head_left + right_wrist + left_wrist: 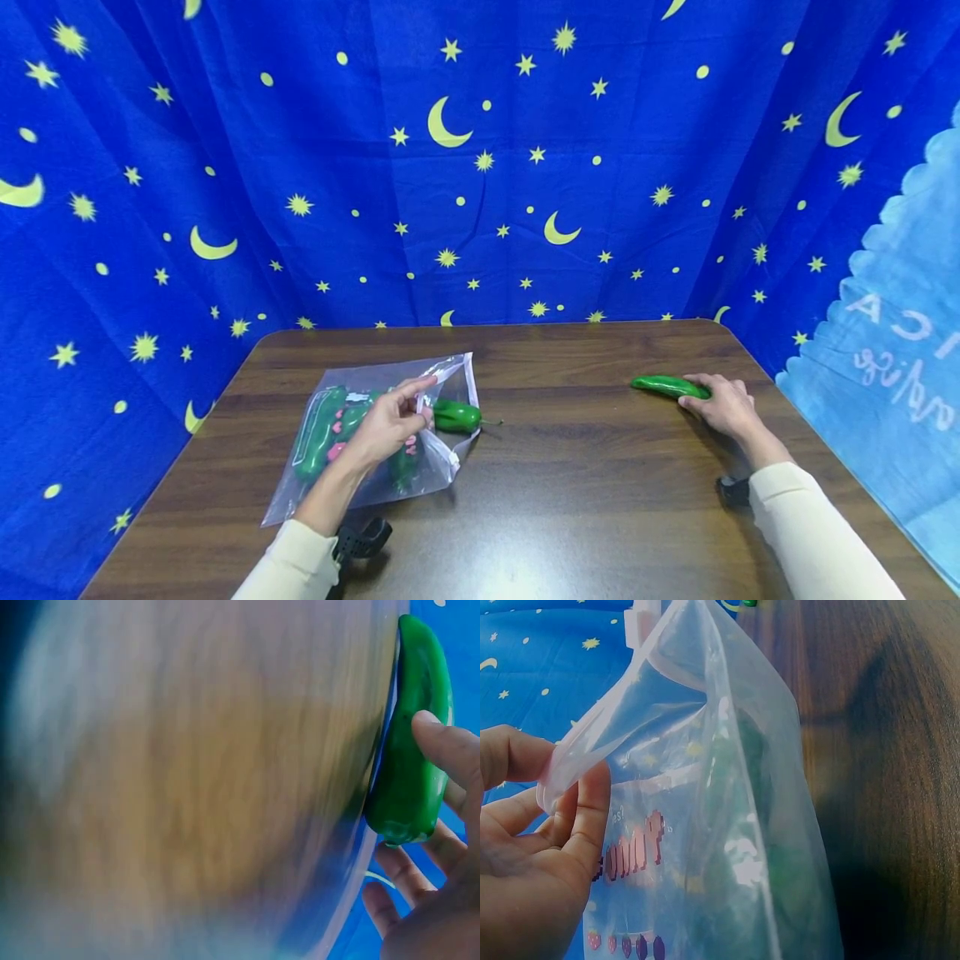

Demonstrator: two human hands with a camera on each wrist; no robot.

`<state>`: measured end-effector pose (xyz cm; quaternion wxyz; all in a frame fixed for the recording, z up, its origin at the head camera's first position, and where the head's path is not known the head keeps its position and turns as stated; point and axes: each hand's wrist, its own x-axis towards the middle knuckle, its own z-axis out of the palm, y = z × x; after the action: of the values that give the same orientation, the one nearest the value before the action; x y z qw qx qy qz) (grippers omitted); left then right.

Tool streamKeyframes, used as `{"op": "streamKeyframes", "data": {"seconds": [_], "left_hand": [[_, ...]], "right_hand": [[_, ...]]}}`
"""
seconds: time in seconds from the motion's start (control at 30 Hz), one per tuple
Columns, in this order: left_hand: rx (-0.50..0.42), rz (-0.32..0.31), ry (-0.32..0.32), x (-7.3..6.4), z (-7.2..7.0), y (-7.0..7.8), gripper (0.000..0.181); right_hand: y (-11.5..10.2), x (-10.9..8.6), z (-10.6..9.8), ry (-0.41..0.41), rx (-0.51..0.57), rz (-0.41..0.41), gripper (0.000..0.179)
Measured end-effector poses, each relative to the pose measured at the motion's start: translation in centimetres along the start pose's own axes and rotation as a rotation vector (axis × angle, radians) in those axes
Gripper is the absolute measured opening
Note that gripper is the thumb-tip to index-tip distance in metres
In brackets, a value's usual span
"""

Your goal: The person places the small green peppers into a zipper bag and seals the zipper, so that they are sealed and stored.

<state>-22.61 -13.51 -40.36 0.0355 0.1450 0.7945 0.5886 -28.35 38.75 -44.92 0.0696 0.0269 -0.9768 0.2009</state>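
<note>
On the left of the table lies a clear plastic zip bag (pixel 360 487) with pink print and several green peppers inside. My left hand (pixel 390 425) pinches the rim of its mouth between thumb and fingers, holding the mouth apart. One green pepper (pixel 457 417) lies at that mouth, its stem poking out past the edge. In the left wrist view, the bag wall (pixel 727 825) blurs the green shapes behind it. Over on the right, my right hand (pixel 723 408) grips one end of a long green pepper (pixel 663 385), thumb on one side and fingers on the other.
The brown wooden table (pixel 570 467) has a rounded far edge. Behind it hangs a blue cloth (pixel 510 183) with yellow stars and moons. A light-blue lettered cloth (pixel 892 358) hangs at the right side. A white slider (pixel 636 628) sits on the bag's zip.
</note>
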Motion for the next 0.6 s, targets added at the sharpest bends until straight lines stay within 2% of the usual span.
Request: {"op": "streamKeyframes", "data": {"seconds": [0.37, 0.6], "left_hand": [[-0.027, 0.0, -0.011, 0.0, -0.1, 0.1, 0.059], [-0.019, 0.001, -0.013, 0.1, 0.0, 0.0, 0.059]], "right_hand": [[-1.0, 0.2, 0.9, -0.011, 0.047, -0.057, 0.05], [-2.6, 0.5, 1.6, 0.016, 0.083, -0.158, 0.047]]}}
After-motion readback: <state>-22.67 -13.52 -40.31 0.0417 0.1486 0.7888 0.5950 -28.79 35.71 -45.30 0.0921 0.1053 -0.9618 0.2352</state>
